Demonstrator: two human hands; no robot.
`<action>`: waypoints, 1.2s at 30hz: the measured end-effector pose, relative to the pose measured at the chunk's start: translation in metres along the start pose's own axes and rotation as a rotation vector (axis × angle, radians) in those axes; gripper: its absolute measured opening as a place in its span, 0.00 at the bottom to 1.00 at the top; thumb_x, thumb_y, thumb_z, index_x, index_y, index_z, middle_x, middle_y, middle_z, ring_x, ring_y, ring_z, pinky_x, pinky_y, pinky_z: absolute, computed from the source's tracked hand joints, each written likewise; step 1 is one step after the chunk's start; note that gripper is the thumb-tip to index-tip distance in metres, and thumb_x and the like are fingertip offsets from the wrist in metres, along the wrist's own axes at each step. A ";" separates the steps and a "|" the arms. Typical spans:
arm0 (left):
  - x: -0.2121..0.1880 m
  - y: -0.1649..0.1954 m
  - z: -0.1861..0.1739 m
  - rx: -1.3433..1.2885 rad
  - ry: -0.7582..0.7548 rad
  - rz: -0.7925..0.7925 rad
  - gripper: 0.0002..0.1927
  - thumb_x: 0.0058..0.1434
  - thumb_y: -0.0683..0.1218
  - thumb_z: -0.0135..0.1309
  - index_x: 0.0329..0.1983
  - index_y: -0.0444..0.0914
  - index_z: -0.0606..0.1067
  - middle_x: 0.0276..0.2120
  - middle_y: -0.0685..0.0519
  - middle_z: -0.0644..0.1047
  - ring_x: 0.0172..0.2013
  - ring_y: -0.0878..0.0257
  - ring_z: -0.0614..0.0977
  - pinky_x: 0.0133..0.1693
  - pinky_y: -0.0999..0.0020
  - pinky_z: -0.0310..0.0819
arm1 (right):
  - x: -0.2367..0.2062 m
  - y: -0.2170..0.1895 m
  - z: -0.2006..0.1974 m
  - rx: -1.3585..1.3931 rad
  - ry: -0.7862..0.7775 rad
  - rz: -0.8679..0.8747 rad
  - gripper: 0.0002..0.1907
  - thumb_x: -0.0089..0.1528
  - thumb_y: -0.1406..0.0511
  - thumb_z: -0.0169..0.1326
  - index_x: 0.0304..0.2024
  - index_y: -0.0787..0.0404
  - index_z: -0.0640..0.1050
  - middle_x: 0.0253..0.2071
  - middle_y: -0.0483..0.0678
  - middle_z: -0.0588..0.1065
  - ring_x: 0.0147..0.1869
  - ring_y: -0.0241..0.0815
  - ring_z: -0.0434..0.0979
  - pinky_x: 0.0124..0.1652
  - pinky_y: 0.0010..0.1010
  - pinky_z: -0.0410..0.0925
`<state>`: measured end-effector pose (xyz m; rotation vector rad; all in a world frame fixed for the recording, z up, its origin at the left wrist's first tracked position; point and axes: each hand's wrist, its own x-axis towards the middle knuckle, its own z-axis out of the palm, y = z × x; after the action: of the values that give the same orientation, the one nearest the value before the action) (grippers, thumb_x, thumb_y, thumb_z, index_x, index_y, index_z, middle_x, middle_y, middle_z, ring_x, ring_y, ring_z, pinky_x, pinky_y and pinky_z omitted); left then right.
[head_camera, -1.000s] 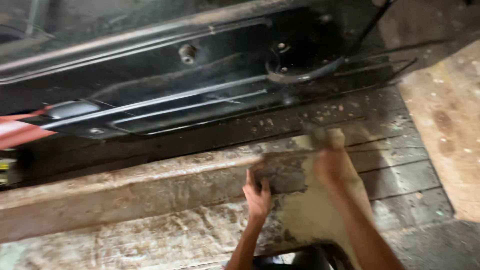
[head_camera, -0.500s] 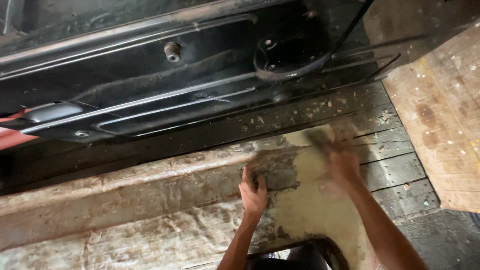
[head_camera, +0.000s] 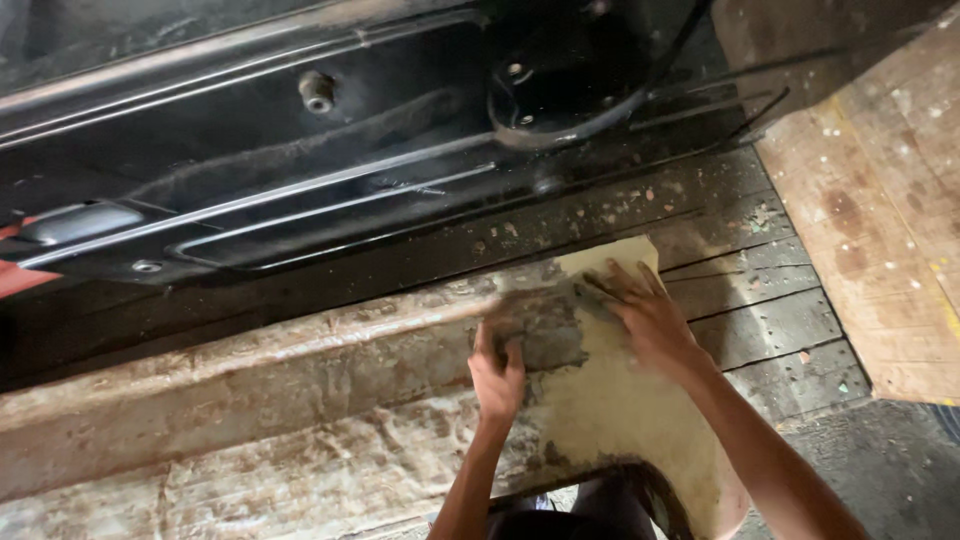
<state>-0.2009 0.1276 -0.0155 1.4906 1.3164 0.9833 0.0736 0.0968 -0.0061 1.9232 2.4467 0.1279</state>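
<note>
Looking down from the head view: left hand (head_camera: 497, 372) pressed on the rusty metal beam (head_camera: 250, 380), fingers curled over its edge – gripping it. Right hand (head_camera: 652, 322) flat on the yellow sandpaper sheet (head_camera: 620, 410), fingers spread and pushing it down onto the beam's right end. Dark wooden planks (head_camera: 760, 300) just behind, black car door (head_camera: 300, 180) farther back

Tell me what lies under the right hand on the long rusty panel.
The right hand presses on a pale yellowish filler patch spread over the rusty panel. A small dark tool edge shows at its fingertips; the rest is covered. The left hand rests beside it on grey sanded metal.
</note>
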 end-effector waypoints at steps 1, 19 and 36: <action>0.002 0.003 0.000 0.001 -0.017 0.175 0.19 0.63 0.43 0.52 0.57 0.34 0.75 0.41 0.37 0.80 0.39 0.47 0.81 0.42 0.59 0.76 | -0.003 -0.007 -0.004 0.115 0.026 0.044 0.39 0.38 0.62 0.66 0.55 0.60 0.79 0.68 0.64 0.67 0.74 0.53 0.61 0.68 0.49 0.57; -0.021 -0.010 0.077 -0.614 -0.237 -0.116 0.05 0.62 0.32 0.62 0.38 0.30 0.77 0.30 0.54 0.79 0.31 0.69 0.75 0.33 0.72 0.71 | -0.059 -0.055 0.007 1.266 0.634 0.767 0.21 0.57 0.71 0.63 0.53 0.66 0.77 0.51 0.52 0.76 0.54 0.43 0.76 0.52 0.32 0.70; -0.043 0.055 0.047 -0.660 -0.256 0.226 0.31 0.34 0.20 0.37 0.31 0.35 0.83 0.55 0.48 0.76 0.61 0.50 0.77 0.56 0.55 0.79 | -0.097 -0.069 -0.015 2.506 0.414 0.862 0.35 0.60 0.51 0.54 0.64 0.63 0.69 0.56 0.56 0.74 0.56 0.51 0.75 0.53 0.42 0.68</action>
<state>-0.1457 0.0777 0.0232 1.2023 0.5609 1.1784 0.0283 -0.0146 0.0001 -0.8777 -0.0559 1.3601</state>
